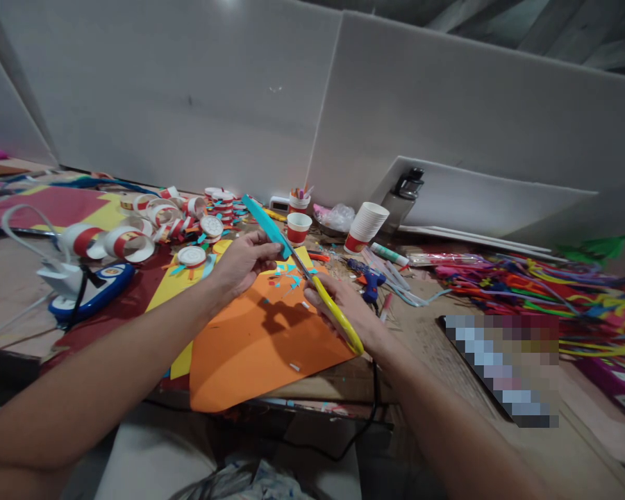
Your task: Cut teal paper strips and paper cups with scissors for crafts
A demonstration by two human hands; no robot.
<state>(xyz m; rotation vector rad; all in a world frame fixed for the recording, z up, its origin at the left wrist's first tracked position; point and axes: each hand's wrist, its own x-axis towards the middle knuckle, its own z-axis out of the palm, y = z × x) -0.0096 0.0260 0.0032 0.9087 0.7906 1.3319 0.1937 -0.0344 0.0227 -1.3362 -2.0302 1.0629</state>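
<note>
Between the fingers of my left hand [247,262] is a strip of turquoise paper [263,223], pointing up and away to the left. My right hand [338,302] grips a pair of scissors [336,312] with yellow handles. Their blades lie along the lower end of the strip; whether they are cutting it I cannot tell. Below both hands an orange paper sheet [250,354] covers the table's front, with small turquoise and orange scraps [290,278] scattered at its far side. Yellow paper [180,357] shows under its left edge.
Cut paper-cup rings [130,243] and a blue-white power strip [91,295] are on the left. Behind stand a red-white cup [298,228] and a stack of cups [365,228]. At right lie a blue glue gun [372,281], colourful pipe cleaners [546,278] and a blurred-out flat device [500,368].
</note>
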